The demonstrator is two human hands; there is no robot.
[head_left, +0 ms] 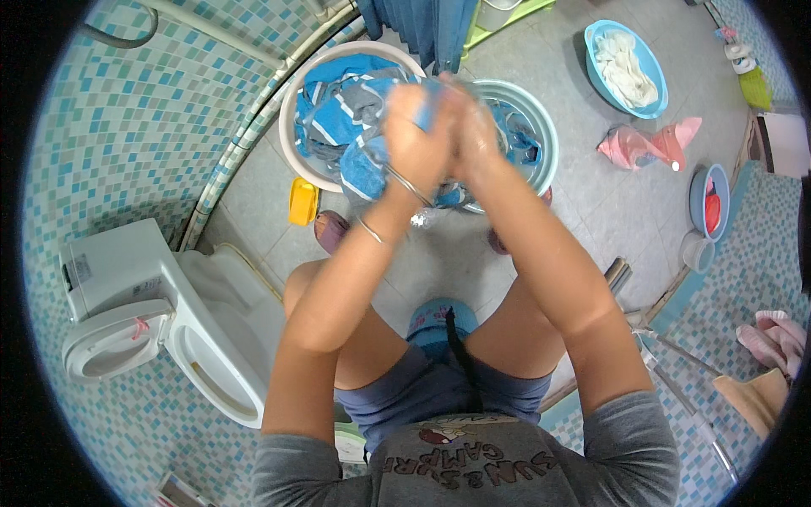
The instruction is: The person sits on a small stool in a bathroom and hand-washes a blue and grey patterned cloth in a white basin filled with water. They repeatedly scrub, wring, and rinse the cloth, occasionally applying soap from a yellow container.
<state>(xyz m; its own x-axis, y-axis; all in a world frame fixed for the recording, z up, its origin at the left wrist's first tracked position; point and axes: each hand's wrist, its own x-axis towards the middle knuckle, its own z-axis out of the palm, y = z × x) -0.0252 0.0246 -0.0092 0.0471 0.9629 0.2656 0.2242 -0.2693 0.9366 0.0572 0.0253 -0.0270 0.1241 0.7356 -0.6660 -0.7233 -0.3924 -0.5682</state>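
My left hand (416, 128) and my right hand (470, 127) are pressed together in front of me, blurred by motion. Both close around a wet blue and grey striped cloth (365, 165), which has thin white stripes. Its length hangs down and to the left, over the rim of a whitish basin (289, 139) heaped with more of the same cloth. Below my right hand stands a pale green basin (549, 144), with water and dark blue cloth showing inside. Where the cloth passes between my fingers is smeared. Two metal bangles ring my left wrist and forearm.
A yellow plastic piece (303, 201) lies beside the whitish basin. Farther right are a blue basin (593, 72) of white cloth, a pink plastic bag (629, 148) and a small blue tub (699, 203) with something red. A toilet (215, 355) stands on my left.
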